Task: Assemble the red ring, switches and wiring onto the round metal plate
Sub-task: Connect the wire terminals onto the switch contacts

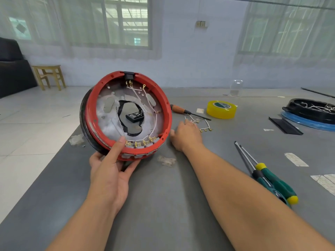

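Observation:
The red ring [167, 113] sits on the round metal plate [108, 122], and the assembly stands tilted on its lower edge on the grey table. Grey switches [140, 146] with gold terminals line the ring's bottom, and white wires [143, 104] run up to a black connector [129, 76] at the top. My left hand [110, 165] grips the lower rim, thumb inside the ring. My right hand [186, 134] lies on the table to the right of the ring, its fingers reaching over a loose white wire harness [203, 125] with gold terminals. A small black part [135, 116] shows through the plate's centre hole.
A wooden-handled screwdriver [183, 111] and a yellow tape roll [221, 109] lie behind the harness. Two green-handled screwdrivers [270, 180] lie at the right. A black round unit on blue plastic [311, 113] sits far right. Bits of fluff [166, 161] lie near the ring.

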{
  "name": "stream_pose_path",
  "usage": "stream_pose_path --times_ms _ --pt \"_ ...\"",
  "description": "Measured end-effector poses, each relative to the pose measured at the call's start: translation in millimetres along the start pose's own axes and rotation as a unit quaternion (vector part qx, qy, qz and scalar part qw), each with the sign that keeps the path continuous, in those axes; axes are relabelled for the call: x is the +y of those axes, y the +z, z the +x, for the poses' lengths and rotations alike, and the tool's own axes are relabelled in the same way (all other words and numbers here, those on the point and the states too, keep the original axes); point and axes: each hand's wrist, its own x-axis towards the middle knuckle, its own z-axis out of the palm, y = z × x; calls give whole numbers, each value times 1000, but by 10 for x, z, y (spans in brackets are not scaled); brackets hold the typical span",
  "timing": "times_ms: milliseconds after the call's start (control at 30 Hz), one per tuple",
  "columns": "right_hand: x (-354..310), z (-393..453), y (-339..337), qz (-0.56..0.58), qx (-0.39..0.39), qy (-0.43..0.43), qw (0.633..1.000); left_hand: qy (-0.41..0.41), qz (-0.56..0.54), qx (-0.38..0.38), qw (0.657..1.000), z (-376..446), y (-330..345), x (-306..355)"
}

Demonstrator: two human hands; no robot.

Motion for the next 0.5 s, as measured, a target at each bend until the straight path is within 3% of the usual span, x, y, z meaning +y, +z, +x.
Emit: stream_pose_path --times_ms 267,500 --pt "-18 -52 -10 -10 19 -27 999 15 3 7 1000 -30 21 -15" --pt "-50 -371 1 45 18 -66 997 11 14 6 1000 -29 19 -1"
